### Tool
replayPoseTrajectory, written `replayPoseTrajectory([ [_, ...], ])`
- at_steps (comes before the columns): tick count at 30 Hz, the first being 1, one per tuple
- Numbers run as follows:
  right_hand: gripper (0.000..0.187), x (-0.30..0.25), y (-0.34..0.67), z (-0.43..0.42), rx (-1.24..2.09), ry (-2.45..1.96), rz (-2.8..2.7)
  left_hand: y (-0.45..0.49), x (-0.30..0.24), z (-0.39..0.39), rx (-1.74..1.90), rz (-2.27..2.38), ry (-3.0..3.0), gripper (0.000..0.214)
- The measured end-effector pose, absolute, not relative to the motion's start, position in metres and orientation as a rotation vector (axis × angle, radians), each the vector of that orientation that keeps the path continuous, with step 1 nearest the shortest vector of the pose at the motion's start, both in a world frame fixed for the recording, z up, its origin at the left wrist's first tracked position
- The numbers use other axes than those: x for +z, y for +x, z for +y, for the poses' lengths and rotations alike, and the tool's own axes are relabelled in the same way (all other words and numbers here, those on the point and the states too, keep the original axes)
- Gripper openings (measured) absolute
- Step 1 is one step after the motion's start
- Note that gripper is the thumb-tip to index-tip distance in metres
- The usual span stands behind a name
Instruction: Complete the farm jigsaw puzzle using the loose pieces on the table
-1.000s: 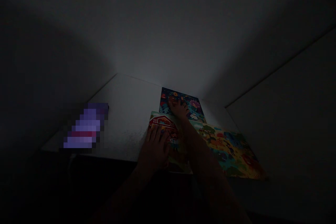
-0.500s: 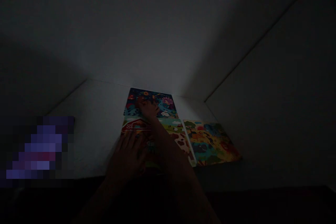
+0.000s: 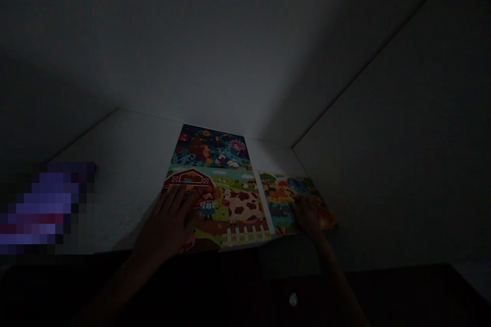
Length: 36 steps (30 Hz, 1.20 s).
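Note:
Three colourful picture boards lie on a pale surface. My left hand (image 3: 171, 222) rests flat, fingers apart, on the left part of the farm picture (image 3: 243, 207), which shows a red barn, a farmer and a cow. Right behind it, edge against edge, is a dark night-forest picture (image 3: 213, 147) with rabbits. My right hand (image 3: 307, 213) lies with outstretched fingers on the savanna picture (image 3: 276, 196), covering part of it. A narrow pale gap separates this picture from the farm one. The scene is dim, so fine finger detail is hard to make out.
A blurred purple item (image 3: 42, 209) is at the left. Pale walls (image 3: 383, 163) rise behind and to the right. The pale surface (image 3: 123, 179) ends at a dark front edge, below which a small light round spot (image 3: 293, 299) shows.
My right hand has moved from the night-forest picture to the savanna picture at the right. My left hand stays on the farm picture. The whole view has shifted slightly.

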State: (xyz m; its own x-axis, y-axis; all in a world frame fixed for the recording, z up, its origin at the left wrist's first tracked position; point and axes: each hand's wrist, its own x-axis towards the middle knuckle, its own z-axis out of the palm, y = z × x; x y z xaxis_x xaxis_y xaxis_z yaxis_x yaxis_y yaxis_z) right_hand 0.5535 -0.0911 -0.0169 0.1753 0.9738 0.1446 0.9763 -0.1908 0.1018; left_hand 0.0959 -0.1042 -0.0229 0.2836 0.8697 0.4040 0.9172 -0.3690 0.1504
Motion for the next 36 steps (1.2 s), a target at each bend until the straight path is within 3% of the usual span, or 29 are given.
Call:
replayPoseTrajectory([
  [13,0.071,-0.007,0.506,0.072,0.049,-2.468,-1.723,0.092,-0.024,-0.105,-0.579,-1.637,-2.48,0.053],
  [22,0.07,-0.018,0.5,0.136,0.211,-2.196,-1.533,0.09,-0.023,-0.108,-0.57,-1.577,-2.538,0.052],
  [26,0.062,-0.008,0.512,0.117,0.258,-1.833,-1.544,0.106,-0.02,-0.108,-0.553,-1.53,-2.586,0.05],
  [31,0.049,-0.002,0.503,0.026,0.241,-1.62,-1.913,0.163,-0.017,-0.105,-0.573,-1.724,-2.463,0.051],
  [36,0.059,-0.014,0.493,-0.061,0.193,-1.731,-2.089,0.245,-0.008,-0.099,-0.677,-1.831,-2.444,0.049],
])
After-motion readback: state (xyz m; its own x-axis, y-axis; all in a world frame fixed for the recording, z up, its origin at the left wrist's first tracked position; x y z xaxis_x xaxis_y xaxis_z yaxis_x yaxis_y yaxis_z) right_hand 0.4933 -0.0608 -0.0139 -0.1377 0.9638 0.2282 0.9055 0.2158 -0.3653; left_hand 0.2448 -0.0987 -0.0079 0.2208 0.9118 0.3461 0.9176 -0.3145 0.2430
